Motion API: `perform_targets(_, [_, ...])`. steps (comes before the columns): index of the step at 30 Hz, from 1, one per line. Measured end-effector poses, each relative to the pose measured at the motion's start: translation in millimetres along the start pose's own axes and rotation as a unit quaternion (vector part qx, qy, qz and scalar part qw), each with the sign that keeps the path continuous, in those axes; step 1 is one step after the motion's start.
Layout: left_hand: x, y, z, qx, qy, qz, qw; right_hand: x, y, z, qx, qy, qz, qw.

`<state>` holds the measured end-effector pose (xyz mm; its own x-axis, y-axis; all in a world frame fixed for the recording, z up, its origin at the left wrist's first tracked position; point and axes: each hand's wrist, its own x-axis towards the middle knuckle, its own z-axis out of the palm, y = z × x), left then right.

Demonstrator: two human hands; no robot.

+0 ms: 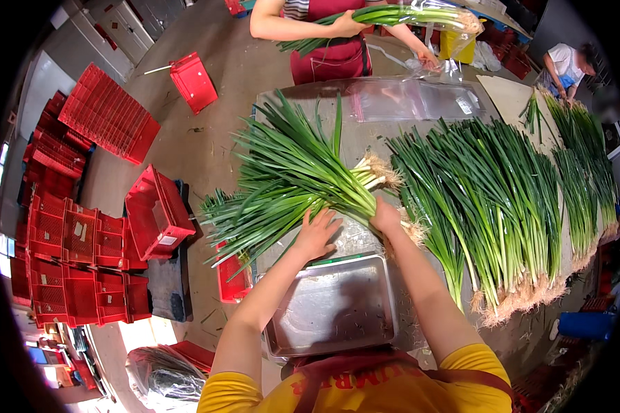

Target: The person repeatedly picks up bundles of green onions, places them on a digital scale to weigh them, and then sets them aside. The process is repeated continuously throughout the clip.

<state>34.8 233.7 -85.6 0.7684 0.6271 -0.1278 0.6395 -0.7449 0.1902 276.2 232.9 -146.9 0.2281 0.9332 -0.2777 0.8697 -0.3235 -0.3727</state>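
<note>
A bundle of green onions (289, 182) lies across the table before me, leaves fanned to the left and pale roots to the right. Around the stalks near the root end, my right hand (386, 219) is closed. My left hand (317, 235) rests with fingers spread at the near edge of the leaves, holding nothing. A second group of white root ends (377, 171) shows just beyond my right hand. Below my hands sits a shallow metal tray (331, 306) with small scraps in it. To the right lies a wide row of more green onions (489, 206), roots toward me.
Opposite, a co-worker in a red apron (331, 58) holds green onions by a clear bag. Flat plastic bags (413, 100) lie on the far table edge. Another person (568, 69) bends over onions at far right. Red crates (110, 113) are stacked on the left.
</note>
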Motion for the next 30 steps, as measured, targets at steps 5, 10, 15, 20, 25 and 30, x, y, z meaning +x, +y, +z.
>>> perform_targets(5, [0, -29, 39, -0.103, 0.145, -0.15, 0.973, -5, -2, -1, 0.007, 0.011, 0.013, 1.0])
perform_targets(10, [11, -66, 45, -0.094, 0.189, -0.306, 0.928, -9, -8, -6, 0.004, 0.016, 0.016, 1.0])
perform_targets(15, [-3, -86, 37, -0.089, 0.201, -0.382, 0.898, -10, -8, 3, -0.005, 0.054, 0.015, 0.998])
perform_targets(20, [-45, -32, 22, -0.12, 0.241, -0.247, 0.931, -9, -10, 3, -0.005, 0.034, 0.03, 0.999])
perform_targets(25, [-95, 13, 3, -0.166, 0.266, -0.191, 0.93, -5, 3, -15, 0.1, -0.061, -0.029, 0.993])
perform_targets(30, [-149, 25, -4, -0.203, 0.315, -0.201, 0.905, -68, 16, -29, 0.131, 0.203, -0.112, 0.964])
